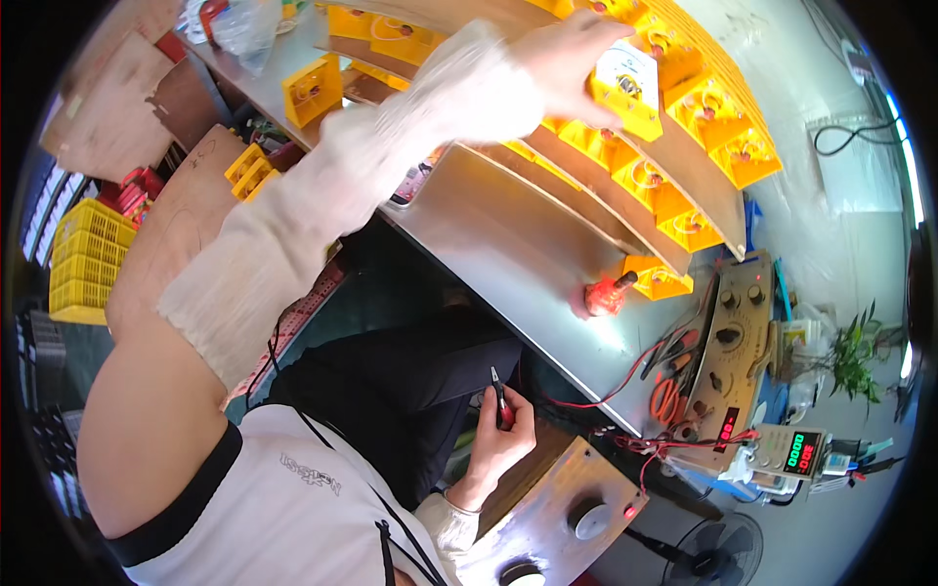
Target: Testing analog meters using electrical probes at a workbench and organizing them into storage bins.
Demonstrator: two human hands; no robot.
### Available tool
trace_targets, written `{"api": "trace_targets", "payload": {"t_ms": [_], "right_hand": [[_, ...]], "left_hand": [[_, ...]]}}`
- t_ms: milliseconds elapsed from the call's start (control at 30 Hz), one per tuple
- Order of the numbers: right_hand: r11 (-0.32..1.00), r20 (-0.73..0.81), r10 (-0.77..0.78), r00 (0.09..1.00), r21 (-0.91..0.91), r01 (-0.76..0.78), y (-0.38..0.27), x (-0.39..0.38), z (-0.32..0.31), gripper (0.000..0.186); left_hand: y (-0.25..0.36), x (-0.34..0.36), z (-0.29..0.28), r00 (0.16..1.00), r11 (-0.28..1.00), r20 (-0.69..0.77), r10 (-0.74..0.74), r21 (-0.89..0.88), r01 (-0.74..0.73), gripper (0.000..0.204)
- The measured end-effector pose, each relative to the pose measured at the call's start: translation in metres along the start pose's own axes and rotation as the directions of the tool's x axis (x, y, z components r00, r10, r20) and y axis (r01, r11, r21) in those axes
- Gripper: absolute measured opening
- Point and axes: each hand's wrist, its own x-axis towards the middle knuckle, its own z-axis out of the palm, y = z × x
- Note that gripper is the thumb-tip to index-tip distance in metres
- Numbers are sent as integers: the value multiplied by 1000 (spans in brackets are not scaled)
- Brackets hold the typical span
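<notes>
My left arm, in a loose white sleeve, stretches across to the upper right. That left hand [572, 63] is closed around a yellow housing with a white face [625, 83], held above rows of similar yellow housings [705, 112] on wooden boards [699, 171]. Reddish parts and wires show inside several of these. Low in the middle, near my lap, my right hand [500, 438] grips a small red-handled tool [504, 410]. Its narrow metal tip points up and away; I cannot make out its exact kind.
A red bottle [606, 296] stands on the metal table [489, 220]. Orange-handled scissors [667, 400], red leads, a dialled instrument [728, 342] and a lit meter [787, 451] lie right. A metal box with knobs [562, 518] is beside my right hand; yellow crates [90, 259] stand left.
</notes>
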Motion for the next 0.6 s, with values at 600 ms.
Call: {"api": "trace_targets", "payload": {"t_ms": [600], "right_hand": [[971, 54, -237, 970, 42, 235, -48, 32, 35, 21]], "left_hand": [[8, -205, 93, 988, 977, 141, -63, -192, 89, 107]]}}
